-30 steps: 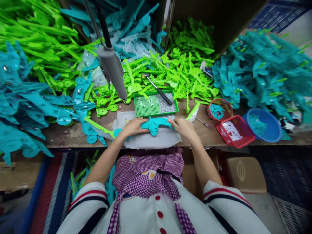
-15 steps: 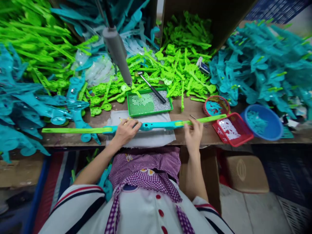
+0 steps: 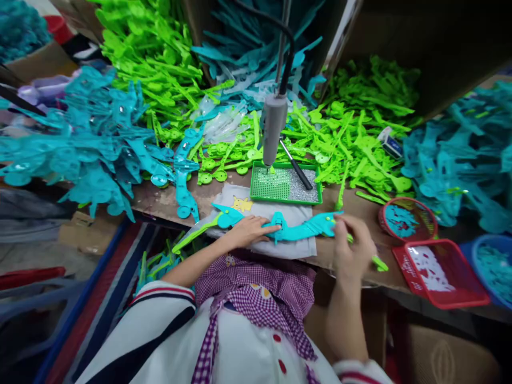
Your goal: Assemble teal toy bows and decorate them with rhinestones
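A long turquoise plastic part (image 3: pixel 298 231) with a small upright bracket lies across the grey cloth (image 3: pixel 306 249). Lime-green arms angle down from both ends, the green arm (image 3: pixel 196 236) at the left and another (image 3: pixel 379 263) beyond my right hand. My left hand (image 3: pixel 250 230) grips the turquoise part left of its middle, fingers laid over it. My right hand (image 3: pixel 354 242) is at the part's right end, smeared by motion, so what its fingers hold cannot be made out. Just behind, a grey electric screwdriver (image 3: pixel 274 128) hangs over a green tray (image 3: pixel 286 200) of small metal pieces.
A hammer (image 3: pixel 296 166) rests across the tray. Behind lie heaped lime-green parts (image 3: pixel 368 141), with turquoise piles (image 3: pixel 92 144) at left and right. On the right stand a round red basket (image 3: pixel 430 213), a red tray (image 3: pixel 474 288) of white pieces and a blue bowl (image 3: pixel 472 256).
The turquoise part has been turned to show its broad side, and its green arms now slant downward. My right hand has moved to its right end. The view has shifted left.
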A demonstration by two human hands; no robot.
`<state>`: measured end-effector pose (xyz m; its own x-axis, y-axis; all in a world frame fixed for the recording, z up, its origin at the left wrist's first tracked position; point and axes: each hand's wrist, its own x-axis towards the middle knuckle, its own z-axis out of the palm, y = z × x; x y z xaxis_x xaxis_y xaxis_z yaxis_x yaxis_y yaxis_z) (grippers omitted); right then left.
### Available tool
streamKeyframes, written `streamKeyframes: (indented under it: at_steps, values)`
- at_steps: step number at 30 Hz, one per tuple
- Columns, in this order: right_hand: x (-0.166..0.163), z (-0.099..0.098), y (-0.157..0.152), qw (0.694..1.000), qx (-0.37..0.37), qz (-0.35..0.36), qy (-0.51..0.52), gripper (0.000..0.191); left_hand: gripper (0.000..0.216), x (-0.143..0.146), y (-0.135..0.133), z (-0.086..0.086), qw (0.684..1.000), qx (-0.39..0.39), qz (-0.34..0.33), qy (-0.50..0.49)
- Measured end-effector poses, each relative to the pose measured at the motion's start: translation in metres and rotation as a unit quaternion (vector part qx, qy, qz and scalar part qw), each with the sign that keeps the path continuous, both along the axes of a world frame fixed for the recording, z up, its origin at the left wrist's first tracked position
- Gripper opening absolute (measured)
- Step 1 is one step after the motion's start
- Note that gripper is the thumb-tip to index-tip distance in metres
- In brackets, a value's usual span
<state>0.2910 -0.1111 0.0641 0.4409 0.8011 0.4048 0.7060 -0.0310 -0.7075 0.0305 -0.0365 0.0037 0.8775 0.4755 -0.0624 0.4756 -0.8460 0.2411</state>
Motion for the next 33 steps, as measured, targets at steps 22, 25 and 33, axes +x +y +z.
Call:
streamKeyframes:
  at_steps: [22,25,33]
  values:
    - [0.005,0.027,0.073,0.996,-0.046,0.005,0.075,0.033,0.053,-0.02,0.006,-0.001,0.998,-0.055,0.022,-0.033]
    - [0.006,0.019,-0.033,0.977,-0.061,-0.054,0.195,0.035,0.05,-0.043,0.012,0.0,0.997,-0.057,0.02,-0.039]
    - [-0.032,-0.055,-0.133,0.919,-0.26,-0.076,0.286,0.043,0.049,-0.087,0.004,0.007,0.999,-0.027,0.016,0.011]
